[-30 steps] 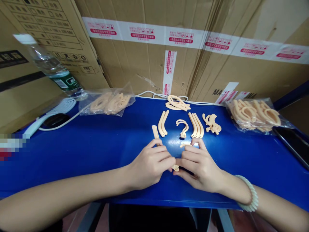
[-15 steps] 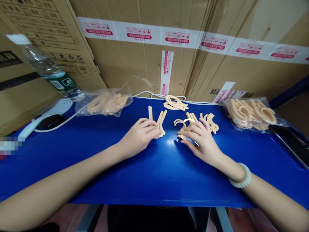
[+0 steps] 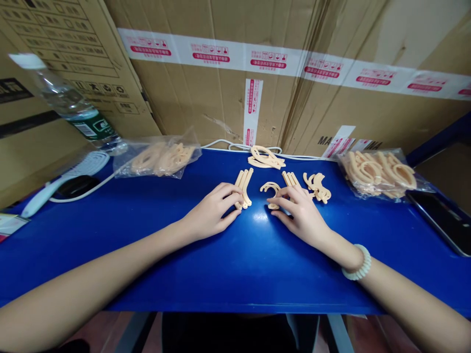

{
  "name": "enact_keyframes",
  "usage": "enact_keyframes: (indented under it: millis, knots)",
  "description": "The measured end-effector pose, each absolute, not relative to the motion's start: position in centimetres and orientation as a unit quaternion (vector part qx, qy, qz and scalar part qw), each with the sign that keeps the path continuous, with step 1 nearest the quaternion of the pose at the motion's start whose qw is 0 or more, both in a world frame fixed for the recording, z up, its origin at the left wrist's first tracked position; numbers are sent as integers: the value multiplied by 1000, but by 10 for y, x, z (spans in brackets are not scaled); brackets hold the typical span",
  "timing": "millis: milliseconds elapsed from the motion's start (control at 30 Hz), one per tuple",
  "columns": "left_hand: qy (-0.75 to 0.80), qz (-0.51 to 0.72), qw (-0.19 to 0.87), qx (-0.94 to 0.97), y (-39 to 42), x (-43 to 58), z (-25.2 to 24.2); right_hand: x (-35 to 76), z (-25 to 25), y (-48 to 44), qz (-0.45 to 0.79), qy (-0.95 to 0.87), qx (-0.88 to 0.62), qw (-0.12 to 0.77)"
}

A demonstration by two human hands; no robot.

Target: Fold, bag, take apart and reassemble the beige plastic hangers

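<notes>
My left hand (image 3: 215, 211) has its thumb and fingers closed on the near end of a beige, slightly bent strip. That strip lies side by side with other bent beige strips (image 3: 245, 189), forming a small fan. My right hand (image 3: 305, 215) pinches a beige hook-shaped piece (image 3: 271, 188) at its near end, its curve opening to the left. Beyond the right fingers, several straight strips (image 3: 290, 179) lie in a row, partly covered by the hand. A small heap of curved beige pieces (image 3: 319, 187) is just to its right.
On the blue table (image 3: 228, 274), more beige pieces (image 3: 267, 158) lie at the back. Clear bags of pieces (image 3: 162, 158) (image 3: 380, 172) sit left and right. A phone (image 3: 441, 220), hairbrush (image 3: 73, 174) and water bottle (image 3: 86, 117) are at the sides; cardboard boxes (image 3: 206, 98) stand behind.
The strip at my left hand, formerly apart from the other bent strips, now lies against them. My right hand and its hook-shaped piece have shifted slightly left.
</notes>
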State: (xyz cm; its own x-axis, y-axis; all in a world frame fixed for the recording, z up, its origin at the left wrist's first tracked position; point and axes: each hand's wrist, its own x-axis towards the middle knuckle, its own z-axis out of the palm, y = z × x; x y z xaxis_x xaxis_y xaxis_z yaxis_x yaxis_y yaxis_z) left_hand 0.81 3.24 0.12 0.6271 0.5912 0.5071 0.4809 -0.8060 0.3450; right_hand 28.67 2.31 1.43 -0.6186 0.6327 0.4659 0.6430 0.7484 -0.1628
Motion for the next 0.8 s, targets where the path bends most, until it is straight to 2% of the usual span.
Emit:
enact_keyframes:
  millis: [133, 533, 800]
  knots:
    - [302, 311, 67, 899, 30, 10, 1, 290, 17, 21, -38, -893, -359, 268]
    - [296, 194, -1, 935, 4, 20, 3, 282, 28, -1, -155, -913, -313, 210]
    - [326, 155, 27, 932, -7, 22, -6, 278, 23, 4, -150, -919, -333, 149]
